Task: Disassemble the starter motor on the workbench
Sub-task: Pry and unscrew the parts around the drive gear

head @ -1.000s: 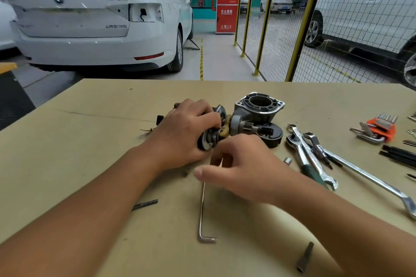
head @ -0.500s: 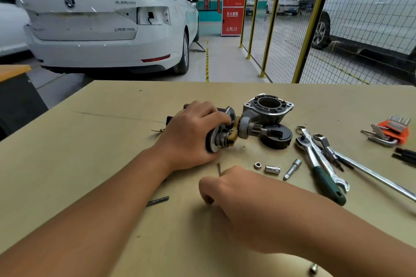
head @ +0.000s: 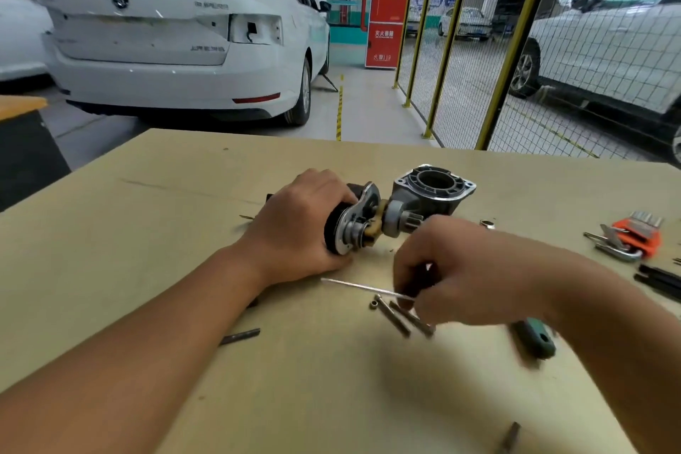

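Starter motor (head: 363,223) lies mid-worktop (head: 147,251), a dull cylinder with a round steel plate and brass fork. Left hand (head: 294,228) wraps its body, fingers curled. Right hand (head: 468,273) pinches a thin metal rod (head: 361,287). Cast aluminium housing (head: 431,188) just behind.

We read 消火栓 and 灭火器箱 on the red cabinet (head: 385,11) (the white car's (head: 177,37) lettering blurs).
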`<state>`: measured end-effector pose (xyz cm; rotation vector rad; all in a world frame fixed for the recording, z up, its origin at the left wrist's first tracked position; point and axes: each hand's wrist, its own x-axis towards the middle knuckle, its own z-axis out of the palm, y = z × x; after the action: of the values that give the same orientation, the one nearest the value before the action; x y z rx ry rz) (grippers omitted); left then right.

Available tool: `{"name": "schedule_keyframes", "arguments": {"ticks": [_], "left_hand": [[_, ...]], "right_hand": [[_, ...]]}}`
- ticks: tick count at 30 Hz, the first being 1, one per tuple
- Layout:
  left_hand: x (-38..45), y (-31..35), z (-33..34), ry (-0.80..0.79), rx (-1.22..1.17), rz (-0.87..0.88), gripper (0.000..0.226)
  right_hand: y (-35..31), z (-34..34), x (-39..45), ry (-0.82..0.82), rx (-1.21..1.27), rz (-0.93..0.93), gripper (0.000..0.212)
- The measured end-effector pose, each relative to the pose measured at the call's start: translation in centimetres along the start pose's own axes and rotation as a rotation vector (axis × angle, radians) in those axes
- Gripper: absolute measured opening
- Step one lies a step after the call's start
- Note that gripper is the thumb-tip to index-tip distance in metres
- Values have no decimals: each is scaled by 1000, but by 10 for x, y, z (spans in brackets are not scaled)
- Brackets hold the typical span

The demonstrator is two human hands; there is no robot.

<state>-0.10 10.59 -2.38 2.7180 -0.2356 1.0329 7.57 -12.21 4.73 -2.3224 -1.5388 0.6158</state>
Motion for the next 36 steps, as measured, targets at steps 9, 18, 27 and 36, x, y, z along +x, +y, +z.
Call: {"name": "schedule_keyframes", "arguments": {"ticks": [9,18,27,36], "left_hand": [[2,-4,-9,-124,-84,-5,59],[10,8,-6,-56,-181,-161,26],[17,4,-13,-146,-344,-396,9],[15,5,-7,-100,-428,-432,6]], "right_hand": [[34,11,29,473,1124,-22,6],[25,44,50,616,620,11,18],[17,37,55,541,335,30,20],[14,28,53,459,382,-44,14]]}}
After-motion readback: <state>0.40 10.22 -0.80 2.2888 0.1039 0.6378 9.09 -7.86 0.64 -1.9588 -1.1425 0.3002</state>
